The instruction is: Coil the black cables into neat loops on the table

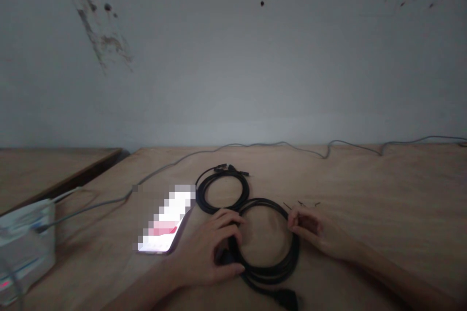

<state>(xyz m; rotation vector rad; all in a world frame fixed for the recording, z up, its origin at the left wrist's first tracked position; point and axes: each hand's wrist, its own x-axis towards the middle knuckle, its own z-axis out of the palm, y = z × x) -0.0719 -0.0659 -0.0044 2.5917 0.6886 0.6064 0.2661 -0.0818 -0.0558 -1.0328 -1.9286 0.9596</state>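
Black cable coil [272, 267] flat on plywood tabletop [368, 189], directly in front of you, its thick plug [286, 298] at the near side. Your left hand [202, 255] curls over the coil's left side, fingers [229, 228] clenched around the strands. Your right hand [310, 228] sits at the loop's upper right, fingertips [294, 221] against the cable; can't tell whether they grip. Second black coil [222, 194] just behind, touching the first, connectors [231, 170] at its far side. Phone [166, 221], screen lit and pixelated, lies just beyond your left hand. Grey cable [277, 144] runs along the table's back edge.
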